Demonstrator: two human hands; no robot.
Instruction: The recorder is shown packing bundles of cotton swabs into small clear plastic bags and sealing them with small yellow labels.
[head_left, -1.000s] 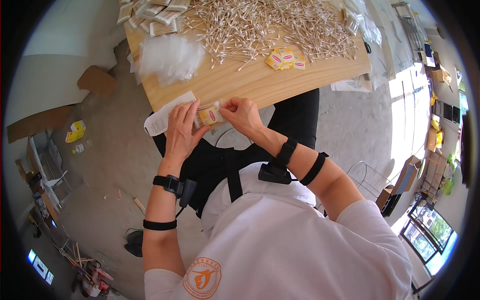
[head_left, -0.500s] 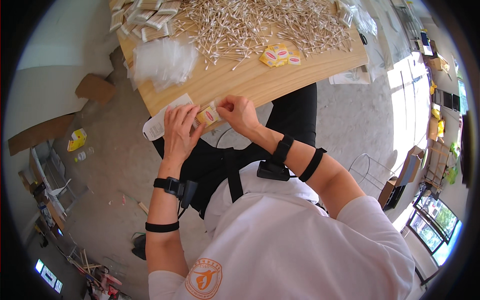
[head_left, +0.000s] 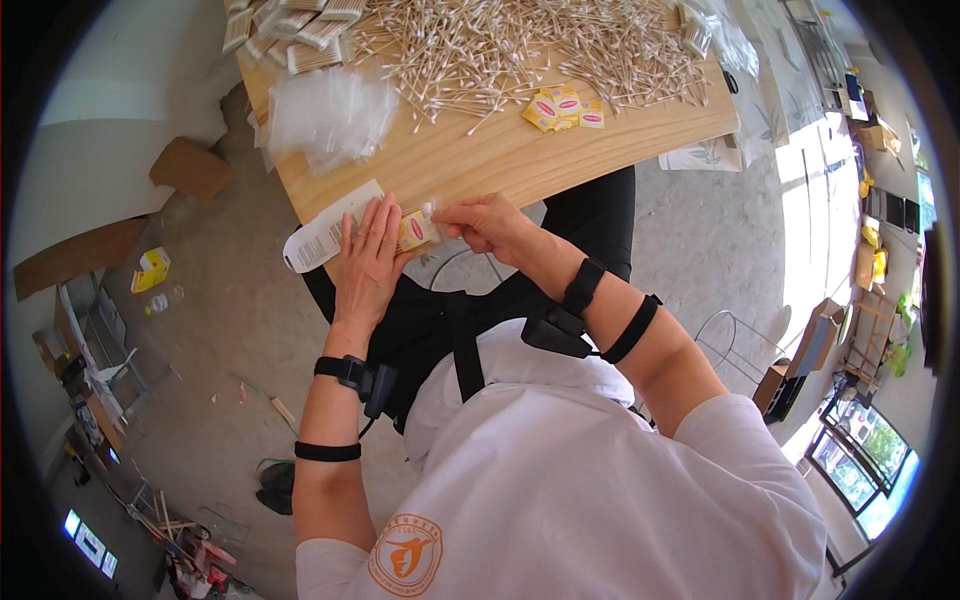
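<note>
the left hand (head_left: 368,262) and the right hand (head_left: 487,222) met just below the near edge of the wooden counter (head_left: 480,165), both closed on one small yellow packet (head_left: 415,231). the left hand's fingers lay flat along the packet's left side, while the right hand's fingertips pinched its upper right corner. a white label strip (head_left: 322,238) stuck out from behind the left hand, lying over the counter's edge. farther back on the counter lay a wide scatter of cotton swabs (head_left: 520,45), a heap of clear plastic bags (head_left: 325,110) at the left, and a few more yellow packets (head_left: 562,108) near the middle. bundles of packed swabs (head_left: 295,28) sat at the far left corner. both forearms wore black straps, the left wrist a black band device (head_left: 352,372).
</note>
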